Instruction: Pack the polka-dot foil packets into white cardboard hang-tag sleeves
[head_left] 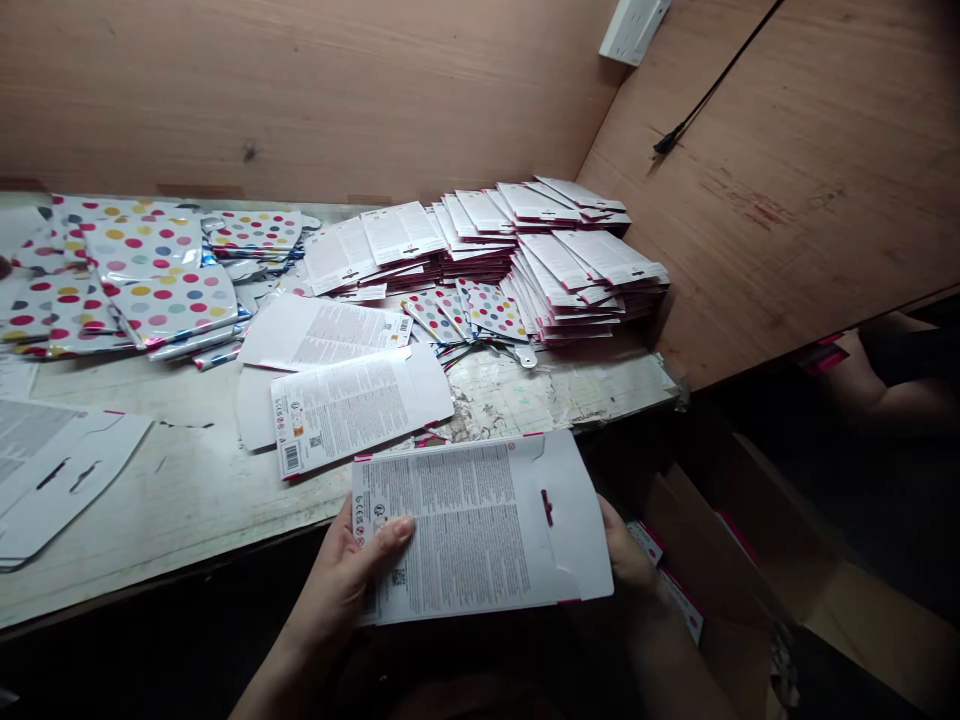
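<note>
A flat white cardboard packet point(465, 530), printed with small grey text and pierced by a hang hole near its flap, is held at the table's front edge. My left hand point(364, 550) grips its left end, thumb on the printed face and the other fingers hidden behind. At the flap end, my right hand point(628, 550) holds the right edge, its fingers mostly out of sight behind the card. Just beyond lies another printed packet point(364, 405) with its flap unfolded, overlapping a further packet point(322, 330).
Stacked packets point(577, 270) fill the table's back right corner. Polka-dot foil pouches point(165, 260) lie in piles at left, with a smaller bunch point(472, 310) near the stacks. More cards point(60, 470) lie front left. Cardboard boxes point(750, 540) stand below right, near another person's arm point(885, 385).
</note>
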